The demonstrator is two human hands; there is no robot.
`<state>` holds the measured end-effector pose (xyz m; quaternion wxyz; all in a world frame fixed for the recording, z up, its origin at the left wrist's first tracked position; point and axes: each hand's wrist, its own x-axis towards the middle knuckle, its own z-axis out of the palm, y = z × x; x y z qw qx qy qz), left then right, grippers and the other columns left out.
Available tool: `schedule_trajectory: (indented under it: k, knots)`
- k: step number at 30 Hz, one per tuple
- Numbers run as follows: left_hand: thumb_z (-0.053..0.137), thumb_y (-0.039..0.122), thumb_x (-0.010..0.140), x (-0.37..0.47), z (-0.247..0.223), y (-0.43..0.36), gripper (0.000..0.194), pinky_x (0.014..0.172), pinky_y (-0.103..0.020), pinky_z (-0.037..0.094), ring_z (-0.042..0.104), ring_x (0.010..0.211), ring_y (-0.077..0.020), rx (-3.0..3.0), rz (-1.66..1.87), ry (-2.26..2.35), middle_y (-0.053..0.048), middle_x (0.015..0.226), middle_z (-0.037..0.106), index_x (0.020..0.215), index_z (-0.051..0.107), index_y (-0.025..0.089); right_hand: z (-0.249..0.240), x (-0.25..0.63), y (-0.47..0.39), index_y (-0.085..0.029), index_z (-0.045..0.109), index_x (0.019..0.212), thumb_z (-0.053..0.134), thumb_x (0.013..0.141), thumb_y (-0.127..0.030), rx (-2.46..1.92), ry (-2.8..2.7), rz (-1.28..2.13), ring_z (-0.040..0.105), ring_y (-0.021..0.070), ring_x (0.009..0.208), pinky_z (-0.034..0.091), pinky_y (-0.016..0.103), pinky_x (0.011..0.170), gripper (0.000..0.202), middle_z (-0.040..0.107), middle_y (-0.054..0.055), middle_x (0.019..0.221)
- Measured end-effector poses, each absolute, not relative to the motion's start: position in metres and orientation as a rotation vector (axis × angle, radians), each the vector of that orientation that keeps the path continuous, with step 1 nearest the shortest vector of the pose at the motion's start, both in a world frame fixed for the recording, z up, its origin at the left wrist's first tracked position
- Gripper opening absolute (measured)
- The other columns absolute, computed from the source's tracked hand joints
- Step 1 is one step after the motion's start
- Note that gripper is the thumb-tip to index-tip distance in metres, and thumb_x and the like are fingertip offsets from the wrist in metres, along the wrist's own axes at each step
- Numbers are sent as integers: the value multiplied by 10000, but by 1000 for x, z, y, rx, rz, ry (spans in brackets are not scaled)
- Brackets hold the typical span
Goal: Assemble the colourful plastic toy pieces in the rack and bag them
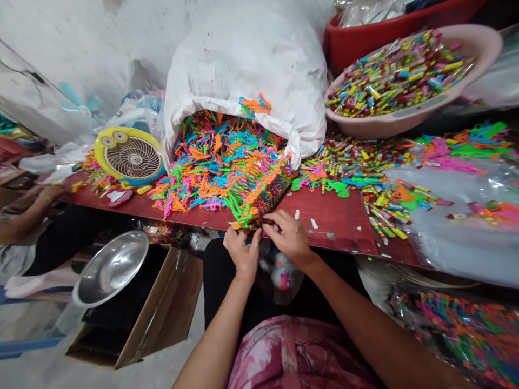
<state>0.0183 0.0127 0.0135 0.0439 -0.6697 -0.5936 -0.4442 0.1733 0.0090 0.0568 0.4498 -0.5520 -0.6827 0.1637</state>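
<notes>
Both hands meet at the table's front edge, at the near end of a packed row of small plastic toys. My left hand is closed around a small green and orange plastic toy at that end. Beside it, my right hand pinches with thumb and forefinger; what lies between the fingertips is too small to make out. Behind the row, a loose heap of similar orange, green, blue and pink toys spills from the mouth of a big white sack.
To the right are a pink basin of small coloured tubes, more loose tubes and plastic bags. A yellow fan stands left. Below sit a metal bowl and cardboard box. Another person's arm shows far left.
</notes>
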Motion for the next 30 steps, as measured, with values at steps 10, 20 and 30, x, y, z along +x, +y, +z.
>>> schedule_trajectory:
  k: [10,20,30]
  knots:
    - [642,389,885,40,16,-4,196,826,-367,373,532,952,-246,-2068,-1324,-1829,-85,977,584,906,728,214,61,171,4,-206,642,959,569,910,-253,-1329,-1616,367,576,145,695,438,264,670,100,634,33,873]
    - [692,332,852,38,16,-3,122,824,-368,372,532,959,-247,-2096,-1321,-1836,-77,963,574,885,726,220,57,160,5,-215,622,854,528,901,-211,-1319,-1563,253,586,160,720,469,272,678,105,604,30,791]
    - [726,395,833,40,19,-1,162,847,-367,373,534,946,-233,-2075,-1372,-1860,-77,990,584,865,756,239,92,174,7,-232,610,969,586,863,-254,-1260,-1388,56,626,177,782,527,302,691,110,659,59,914]
